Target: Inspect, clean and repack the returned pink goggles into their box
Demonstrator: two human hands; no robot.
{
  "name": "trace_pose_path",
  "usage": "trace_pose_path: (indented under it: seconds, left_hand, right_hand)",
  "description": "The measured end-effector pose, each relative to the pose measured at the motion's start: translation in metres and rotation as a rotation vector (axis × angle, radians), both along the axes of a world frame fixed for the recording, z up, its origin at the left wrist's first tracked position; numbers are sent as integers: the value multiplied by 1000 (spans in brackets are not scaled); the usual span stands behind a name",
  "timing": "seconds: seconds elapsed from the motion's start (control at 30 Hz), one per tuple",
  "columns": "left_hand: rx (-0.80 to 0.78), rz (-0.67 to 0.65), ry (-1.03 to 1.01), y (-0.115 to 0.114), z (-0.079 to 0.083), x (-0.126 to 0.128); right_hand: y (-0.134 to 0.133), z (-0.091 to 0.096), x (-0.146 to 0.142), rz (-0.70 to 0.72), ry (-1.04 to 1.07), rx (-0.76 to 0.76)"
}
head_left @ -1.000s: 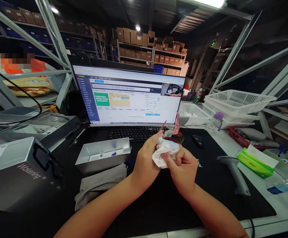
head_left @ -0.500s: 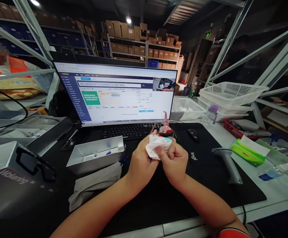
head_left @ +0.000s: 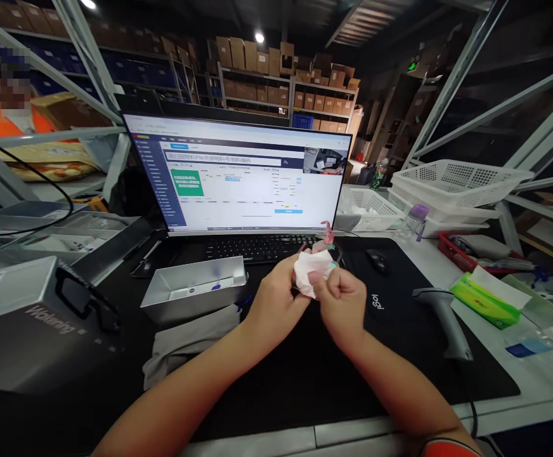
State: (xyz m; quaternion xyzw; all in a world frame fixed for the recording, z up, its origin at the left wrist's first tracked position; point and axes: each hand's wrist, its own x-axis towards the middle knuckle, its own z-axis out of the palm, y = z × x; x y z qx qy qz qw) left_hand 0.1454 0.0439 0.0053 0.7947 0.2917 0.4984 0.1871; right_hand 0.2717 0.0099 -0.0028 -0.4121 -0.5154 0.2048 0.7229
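Gripping white tissue [head_left: 312,263] between them: left hand [head_left: 278,291] on left side, right hand [head_left: 346,306] opposite.

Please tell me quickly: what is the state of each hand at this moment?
Left hand: closed around the side of the white tissue; its fingers are mostly hidden.
Right hand: closed, thumb on the same tissue, with a pink piece showing beyond.

The left hand [head_left: 279,289] and right hand [head_left: 345,301] meet on a white wipe [head_left: 312,270] – a pink strip [head_left: 327,235] juts up at its 1 o'clock. Around the hands: screen [head_left: 238,184] at 11, keyboard [head_left: 243,249] at 10, silver box [head_left: 195,305] at 9, grey cloth [head_left: 186,339] at 8 – baskets [head_left: 429,190] at 2, scanner [head_left: 448,324] just past 3.
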Motion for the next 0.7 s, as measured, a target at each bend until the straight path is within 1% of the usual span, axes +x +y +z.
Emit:
trace_pose_path:
  seconds: [0.07, 0.13, 0.2, 0.23, 0.27, 0.33, 0.4, 0.43, 0.5, 0.53, 0.57, 0.6, 0.67, 0.7]
  left_hand:
    - [-24, -41, 71, 1, 9, -5]
    - [-25, -114, 161, 2, 19, -9]
    - [-21, -182, 233, 2, 25, -14]
    - [-22, -190, 248, 3, 27, -17]
    - [-24, -161, 243, 4, 28, -19]
    - [-16, -11, 173, 6, 28, -22]
    - [9, 150, 61, 8, 26, -25]
    - [27, 195, 20, 10, 25, -26]
    - [71, 211, -21, 12, 24, -30]
    - [99, 202, -29, 14, 25, -32]
    - [132, 192, -32, 15, 26, -33]
    - [165, 182, -29, 15, 27, -35]
    - [222, 154, -11, 15, 30, -37]
    - [244, 134, 4, 14, 31, -37]
  right_hand:
    - [2, 7, 11, 141, 147, -82]
    - [6, 15, 23, 253, 331, -138]
    - [11, 22, 32, 316, 430, -168]
    - [12, 24, 34, 333, 446, -181]
    - [14, 25, 35, 342, 447, -190]
    - [14, 27, 38, 349, 403, -216]
    - [10, 30, 48, 376, 278, -279]
    - [6, 33, 57, 394, 173, -330]
    - [-5, 42, 82, 384, -88, -435]
    - [-11, 47, 96, 334, -230, -474]
    - [-18, 52, 110, 225, -321, -460]
    - [-24, 56, 122, 92, -355, -399]
    - [-33, 62, 136, -258, -232, -49]
    - [-37, 63, 137, -407, -168, 127]
